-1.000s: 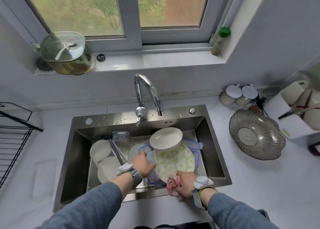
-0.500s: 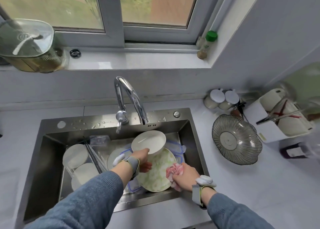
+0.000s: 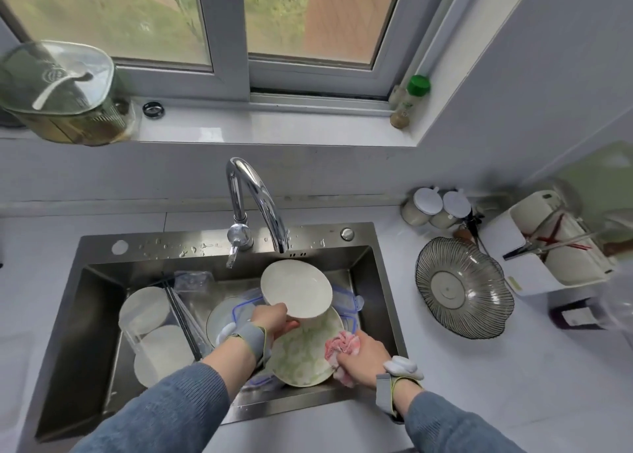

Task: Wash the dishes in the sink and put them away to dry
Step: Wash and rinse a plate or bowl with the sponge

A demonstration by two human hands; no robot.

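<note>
Left hand grips the white bowl at sink centre; right hand clutches the pink cloth at four o'clock. Early days: plates, chopsticks unwashed at nine o'clock.

white bowl tilted, above green-patterned plate | in sink

Head camera looks steeply down, close over the sink.

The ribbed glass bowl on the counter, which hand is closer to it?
Right. The right hand, gripping a pink cloth, is nearer the ribbed glass bowl; the left hand is farther, holding a white bowl.
</note>
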